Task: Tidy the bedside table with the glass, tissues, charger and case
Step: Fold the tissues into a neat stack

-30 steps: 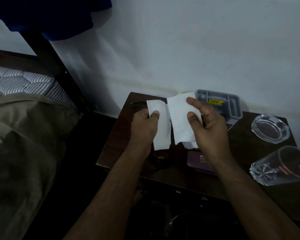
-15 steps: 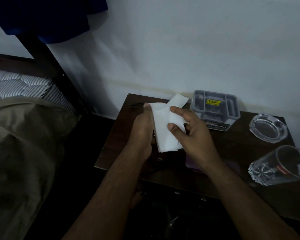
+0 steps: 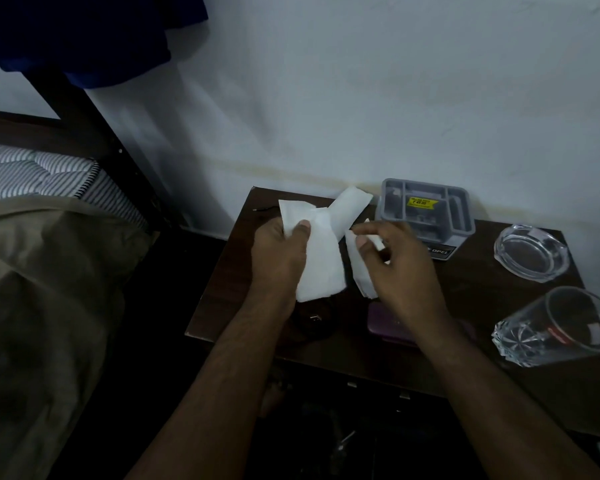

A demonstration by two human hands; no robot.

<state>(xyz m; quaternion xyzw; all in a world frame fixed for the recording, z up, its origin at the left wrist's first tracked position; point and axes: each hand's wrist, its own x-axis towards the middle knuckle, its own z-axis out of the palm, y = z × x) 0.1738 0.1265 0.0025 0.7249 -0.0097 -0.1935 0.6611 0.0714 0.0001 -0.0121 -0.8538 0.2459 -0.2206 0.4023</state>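
My left hand point(image 3: 279, 258) grips a bundle of white tissues point(image 3: 321, 252) above the dark wooden bedside table point(image 3: 222, 282). My right hand point(image 3: 400, 268) pinches another white tissue point(image 3: 359, 271) just to the right of the bundle. A purple case point(image 3: 383, 322) lies on the table, mostly hidden under my right wrist. A dark charger point(image 3: 314, 323) sits below the tissues, partly hidden. A clear drinking glass point(image 3: 551, 327) lies on its side at the table's right edge.
A grey compartment organiser point(image 3: 426, 211) stands at the back against the white wall. A glass ashtray point(image 3: 530, 252) sits to its right. A bed with a brown blanket point(image 3: 42, 289) fills the left, with a dark gap between it and the table.
The two tissues were pressed together into my left hand half a second ago. My right hand has since drawn away to the right and now holds a separate tissue.
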